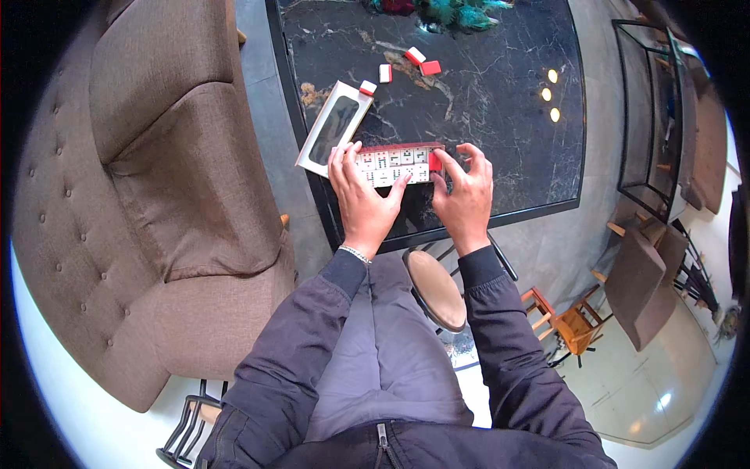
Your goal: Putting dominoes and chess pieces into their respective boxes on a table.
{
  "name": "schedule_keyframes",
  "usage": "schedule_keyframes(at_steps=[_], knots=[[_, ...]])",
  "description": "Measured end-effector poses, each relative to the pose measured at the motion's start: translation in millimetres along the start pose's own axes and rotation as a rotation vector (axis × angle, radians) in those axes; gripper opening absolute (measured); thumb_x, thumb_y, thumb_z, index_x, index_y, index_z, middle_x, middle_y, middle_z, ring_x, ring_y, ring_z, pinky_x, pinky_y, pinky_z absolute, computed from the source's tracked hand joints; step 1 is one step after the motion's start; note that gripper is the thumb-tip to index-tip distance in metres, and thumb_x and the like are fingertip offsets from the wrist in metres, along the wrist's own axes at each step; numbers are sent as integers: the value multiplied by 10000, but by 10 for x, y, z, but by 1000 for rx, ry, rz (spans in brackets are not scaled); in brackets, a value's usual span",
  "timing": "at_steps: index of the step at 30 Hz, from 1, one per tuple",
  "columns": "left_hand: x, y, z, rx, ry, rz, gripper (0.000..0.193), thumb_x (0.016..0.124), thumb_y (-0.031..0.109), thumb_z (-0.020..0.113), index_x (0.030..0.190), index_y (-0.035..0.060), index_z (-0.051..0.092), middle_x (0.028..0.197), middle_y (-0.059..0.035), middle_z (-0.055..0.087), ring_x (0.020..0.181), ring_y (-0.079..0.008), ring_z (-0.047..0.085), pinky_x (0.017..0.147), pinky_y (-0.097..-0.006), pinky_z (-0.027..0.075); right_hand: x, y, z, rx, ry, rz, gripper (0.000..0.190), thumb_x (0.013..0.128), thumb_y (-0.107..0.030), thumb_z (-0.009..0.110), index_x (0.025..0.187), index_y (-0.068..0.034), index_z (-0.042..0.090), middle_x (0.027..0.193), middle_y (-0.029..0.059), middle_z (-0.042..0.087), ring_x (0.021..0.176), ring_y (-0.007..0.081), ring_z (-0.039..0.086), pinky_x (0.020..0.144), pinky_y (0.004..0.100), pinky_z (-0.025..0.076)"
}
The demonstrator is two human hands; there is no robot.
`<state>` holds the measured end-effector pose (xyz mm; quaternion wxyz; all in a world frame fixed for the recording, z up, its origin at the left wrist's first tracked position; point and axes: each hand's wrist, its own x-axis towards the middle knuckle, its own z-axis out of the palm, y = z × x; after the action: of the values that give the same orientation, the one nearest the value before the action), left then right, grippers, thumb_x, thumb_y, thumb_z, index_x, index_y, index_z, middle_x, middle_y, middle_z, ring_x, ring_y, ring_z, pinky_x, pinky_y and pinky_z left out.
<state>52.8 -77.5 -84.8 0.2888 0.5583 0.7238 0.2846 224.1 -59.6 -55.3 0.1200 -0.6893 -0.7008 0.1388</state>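
Note:
A shallow box (404, 146) with a reddish far wall lies across the near part of the black marble-patterned table. Two rows of white dominoes with coloured pips (395, 159) fill most of it. My left hand (366, 205) grips its left end, the thumb over the near row and the fingers along the far side. At the right end, a red-backed domino (434, 162) sits between the thumb and index finger of my right hand (469, 193). Behind my left fingers lies a white lid with a clear window (338, 124), slanted and partly covered by that hand.
Beyond the box are several loose red-and-white dominoes (430, 68); one (367, 88) touches the lid's far corner. Teal feathery decoration (457, 14) stands at the table's far side. A brown sofa (199, 176) flanks the left, and a round stool (436, 287) is by my legs.

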Motion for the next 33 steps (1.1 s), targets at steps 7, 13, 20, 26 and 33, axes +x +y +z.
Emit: schedule_keyframes(at_steps=[7, 13, 20, 26, 33], knots=[[5, 5, 15, -23, 0, 5, 949, 803, 329, 930, 1508, -14, 393, 1528, -266, 386, 1502, -445, 331, 1252, -546, 278, 22, 50, -77, 244, 120, -44, 313, 809, -27, 812, 1097, -80, 700, 1210, 146, 693, 1150, 360, 670, 993, 445, 537], [0, -1, -3, 3, -3, 2, 945, 806, 326, 930, 1507, -13, 394, 1528, -263, 387, 1501, -441, 335, 1250, -543, 284, -76, 79, -51, 396, 151, 67, 171, 871, 20, 782, 1013, -43, 711, 1023, 140, 784, 902, 309, 781, 750, 366, 623], [7, 27, 28, -8, 1, 8, 933, 802, 328, 932, 1494, -14, 407, 1525, -261, 393, 1492, -440, 352, 1246, -540, 295, -101, 206, 69, 230, 54, -145, 394, 895, 22, 713, 1270, -95, 742, 1270, 131, 732, 1123, 324, 739, 924, 402, 620], [-2, -16, 3, -15, 13, 8, 925, 801, 330, 932, 1491, -9, 418, 1526, -261, 396, 1494, -442, 352, 1244, -538, 298, -375, 119, 98, 123, 7, -105, 345, 885, -55, 742, 1223, -108, 778, 1464, 156, 635, 1384, 423, 555, 1142, 498, 484], [-11, -24, 23, -25, 19, 19, 933, 801, 327, 932, 1502, -6, 413, 1530, -263, 396, 1499, -443, 347, 1245, -541, 292, -405, 34, 160, 44, 39, -33, 355, 924, -152, 720, 1276, -144, 770, 1611, 243, 465, 1438, 461, 468, 1206, 535, 379]])
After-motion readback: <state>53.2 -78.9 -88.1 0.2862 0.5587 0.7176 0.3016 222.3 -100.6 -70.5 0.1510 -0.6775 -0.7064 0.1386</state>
